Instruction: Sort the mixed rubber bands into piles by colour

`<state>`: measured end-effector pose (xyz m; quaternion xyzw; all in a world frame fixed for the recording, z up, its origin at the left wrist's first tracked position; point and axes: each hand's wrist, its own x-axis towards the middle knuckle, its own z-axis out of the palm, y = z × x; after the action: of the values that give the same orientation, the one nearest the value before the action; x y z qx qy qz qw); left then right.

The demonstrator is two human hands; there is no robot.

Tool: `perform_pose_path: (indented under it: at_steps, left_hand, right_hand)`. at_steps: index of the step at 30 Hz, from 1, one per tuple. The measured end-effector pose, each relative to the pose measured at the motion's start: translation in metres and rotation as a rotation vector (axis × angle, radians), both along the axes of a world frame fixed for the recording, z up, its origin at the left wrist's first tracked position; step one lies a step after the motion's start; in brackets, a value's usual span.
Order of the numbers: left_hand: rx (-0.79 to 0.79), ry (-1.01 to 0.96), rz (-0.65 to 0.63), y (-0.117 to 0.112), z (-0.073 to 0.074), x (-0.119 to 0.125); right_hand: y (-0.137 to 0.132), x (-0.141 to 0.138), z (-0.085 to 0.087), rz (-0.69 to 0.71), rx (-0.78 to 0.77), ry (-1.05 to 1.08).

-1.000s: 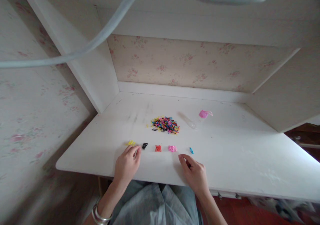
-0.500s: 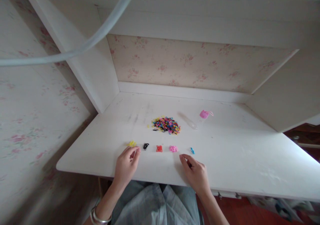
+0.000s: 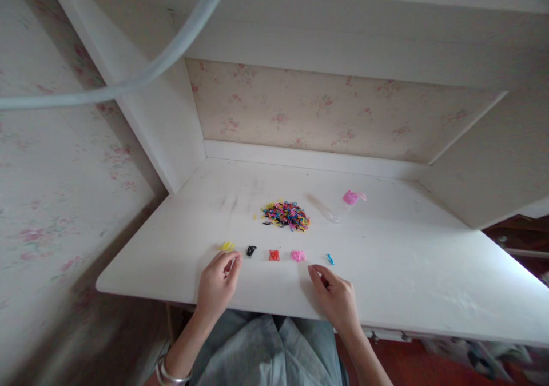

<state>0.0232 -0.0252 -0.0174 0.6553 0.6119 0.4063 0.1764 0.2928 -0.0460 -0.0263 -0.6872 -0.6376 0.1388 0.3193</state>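
Observation:
My left hand (image 3: pixel 219 275) rests on the white table just in front of a small yellow pile of rubber bands (image 3: pixel 227 246), fingers curled and nothing visible in them. A little black pile of rubber bands (image 3: pixel 251 251) lies right of its fingertips. In the same row are a red pile (image 3: pixel 274 255), a pink pile (image 3: pixel 297 255) and a few blue bands (image 3: pixel 330 259). My right hand (image 3: pixel 332 294) is curled closed on the table, in front of the gap between pink and blue, with nothing seen in it. Behind the row sits a mixed-colour heap of rubber bands (image 3: pixel 286 215).
A clear container with a pink lid (image 3: pixel 350 197) lies at the back right of the white table (image 3: pixel 407 260). Side panels and a low back ledge (image 3: pixel 309 158) bound the tabletop. A pale cable (image 3: pixel 171 54) hangs across the upper left.
The view has shifted very slightly. Both hands and all the rubber band piles stay where they were.

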Motion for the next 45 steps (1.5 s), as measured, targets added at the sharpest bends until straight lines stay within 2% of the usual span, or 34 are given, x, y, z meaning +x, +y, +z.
perform_pose_path:
  at_steps: [6, 10, 13, 16, 20, 23, 30, 36, 40, 45]
  left_hand:
    - [-0.001, 0.01, 0.004, 0.0, 0.0, 0.001]
    - [0.005, 0.181, -0.049, 0.011, 0.015, 0.01]
    - [-0.021, 0.389, -0.093, 0.033, 0.031, 0.023]
    - [-0.081, 0.602, -0.099, 0.063, 0.038, 0.038]
    - [-0.129, 0.71, -0.128, 0.095, 0.033, 0.053]
    - [-0.145, 0.715, -0.122, 0.104, 0.027, 0.059]
    - [-0.201, 0.734, -0.101, 0.104, 0.024, 0.062]
    - [-0.214, 0.698, -0.045, 0.099, 0.039, 0.053]
    - [-0.21, 0.645, 0.014, 0.078, 0.049, 0.035]
    - [-0.271, 0.55, 0.075, 0.045, 0.043, 0.018]
  right_hand:
    - [0.0, 0.0, -0.001, -0.01, -0.004, 0.007]
    - [0.0, 0.001, -0.002, -0.001, -0.017, 0.026]
    - [0.0, 0.002, -0.002, -0.001, -0.017, 0.04]
    - [-0.001, 0.003, -0.003, 0.0, -0.012, 0.063]
    - [-0.001, 0.004, -0.002, 0.025, -0.004, 0.085]
    - [-0.002, 0.006, -0.003, 0.034, 0.001, 0.113]
    - [-0.003, 0.008, -0.005, 0.066, 0.015, 0.141]
    - [-0.004, 0.007, 0.0, 0.056, 0.017, 0.123]
    - [-0.003, 0.007, 0.0, 0.054, 0.024, 0.108]
    - [-0.003, 0.007, 0.0, 0.048, 0.016, 0.107]
